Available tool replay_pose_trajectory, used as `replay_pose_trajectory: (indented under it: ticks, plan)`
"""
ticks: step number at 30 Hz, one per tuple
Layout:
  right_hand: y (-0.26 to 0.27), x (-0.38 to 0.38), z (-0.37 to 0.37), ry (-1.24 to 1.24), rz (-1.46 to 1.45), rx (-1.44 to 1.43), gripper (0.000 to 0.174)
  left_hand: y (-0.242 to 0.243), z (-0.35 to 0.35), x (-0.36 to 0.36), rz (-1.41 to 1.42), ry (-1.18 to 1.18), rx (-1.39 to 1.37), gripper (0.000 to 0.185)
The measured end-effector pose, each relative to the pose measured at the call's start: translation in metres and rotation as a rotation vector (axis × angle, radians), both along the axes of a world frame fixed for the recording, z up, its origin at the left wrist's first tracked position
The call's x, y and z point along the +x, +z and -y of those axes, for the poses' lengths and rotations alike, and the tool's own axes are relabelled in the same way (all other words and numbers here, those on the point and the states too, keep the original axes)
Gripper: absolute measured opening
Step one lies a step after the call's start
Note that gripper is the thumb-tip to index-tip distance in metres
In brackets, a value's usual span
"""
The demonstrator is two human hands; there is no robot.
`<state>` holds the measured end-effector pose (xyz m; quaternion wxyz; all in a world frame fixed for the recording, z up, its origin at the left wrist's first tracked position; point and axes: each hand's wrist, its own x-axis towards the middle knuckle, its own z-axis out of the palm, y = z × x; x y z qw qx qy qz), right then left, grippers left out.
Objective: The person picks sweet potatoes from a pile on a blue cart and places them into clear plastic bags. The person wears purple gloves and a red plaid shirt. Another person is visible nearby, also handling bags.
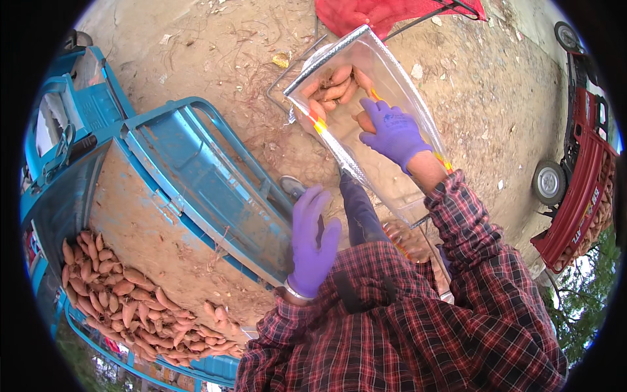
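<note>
My right hand (pixel 392 130), in a purple knitted glove, holds a sweet potato (pixel 365 121) inside the mouth of a clear plastic bag (pixel 409 88). The bag stands spread wide on a metal frame, with several sweet potatoes (pixel 338 90) lying in it. My left hand (pixel 313 240), gloved the same way, is raised beside the lowered blue side panel of a truck bed, its fingers apart and nothing in it. A large pile of sweet potatoes (pixel 132 304) lies on the truck bed (pixel 142 201) to the lower left.
The blue metal side panel (pixel 210 181) hangs between the truck bed and the bag. A red mesh sack (pixel 372 14) on a frame stands beyond the bag. At the far right is a red truck (pixel 580 186) loaded with sweet potatoes. Dry roots and scraps litter the ground (pixel 235 54).
</note>
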<state>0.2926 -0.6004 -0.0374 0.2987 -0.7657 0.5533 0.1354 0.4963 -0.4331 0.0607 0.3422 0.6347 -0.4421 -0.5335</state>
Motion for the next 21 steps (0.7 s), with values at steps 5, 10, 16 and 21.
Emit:
replay_pose_trajectory:
  ticks: [5,10,16,21]
  plan:
    - [-0.164,-0.001,0.007,0.508,-0.262,-0.127,0.032,-0.008,-0.024,0.026,0.162,0.048,0.051,0.040]
    - [-0.250,-0.028,-0.002,0.497,-0.443,0.039,0.041,-0.023,-0.056,0.049,0.253,0.141,0.164,0.037]
    - [-0.247,-0.037,-0.031,0.474,-0.413,0.500,0.048,-0.025,-0.084,0.058,0.310,0.125,0.192,0.037]
    - [-0.229,-0.035,-0.024,0.421,-0.421,0.517,0.042,-0.018,-0.100,0.068,0.341,0.153,0.110,0.034]
